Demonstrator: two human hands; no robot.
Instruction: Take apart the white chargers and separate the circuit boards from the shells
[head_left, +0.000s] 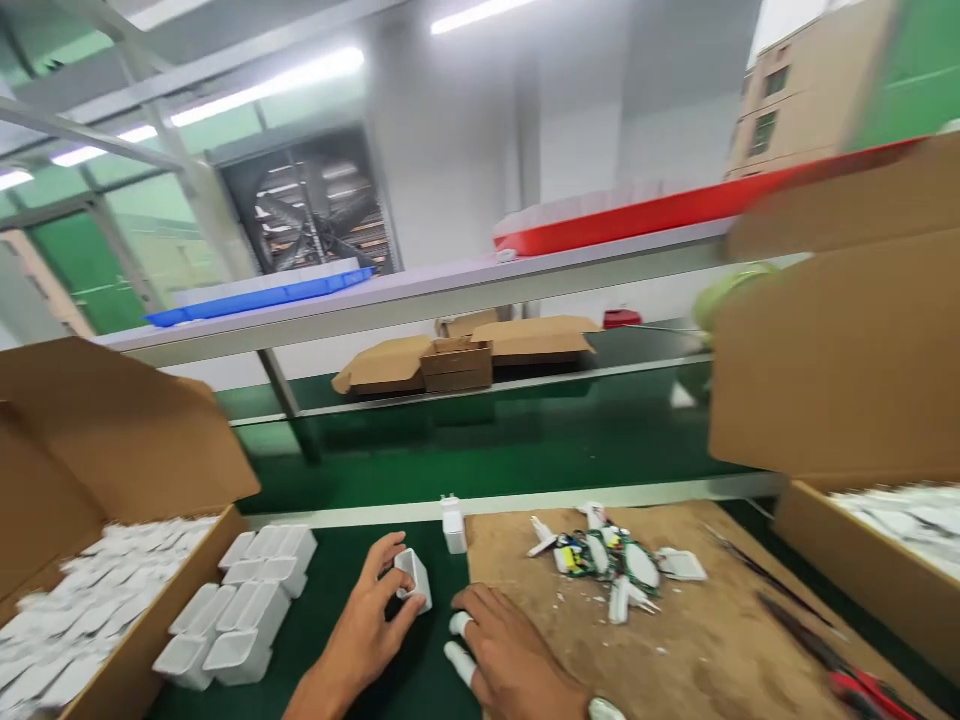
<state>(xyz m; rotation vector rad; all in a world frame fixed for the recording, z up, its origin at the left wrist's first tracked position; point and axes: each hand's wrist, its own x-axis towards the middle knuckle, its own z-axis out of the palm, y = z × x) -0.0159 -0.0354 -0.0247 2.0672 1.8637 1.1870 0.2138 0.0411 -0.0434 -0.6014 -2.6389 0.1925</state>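
My left hand [371, 615] is closed around a white plastic charger housing [421, 582], with thumb and fingers on its rim. The housing is a hollow box, its open end facing the hand. My right hand [506, 650] lies palm down at the left edge of a brown cardboard sheet [720, 640], fingers apart and nothing visible in them. White finger covers sit on two of its fingertips. A white plug charger [453, 525] stands just beyond my hands. On the sheet lies a pile of small circuit boards and white plug parts [611, 560].
Left of my hands stand rows of white open housings [240, 640], beside a carton [232, 525] full of white parts. Another carton [862, 530] is at right. Tweezers [772, 580] and red-handled pliers [825, 660] lie on the sheet. A shelf [435, 290] crosses above.
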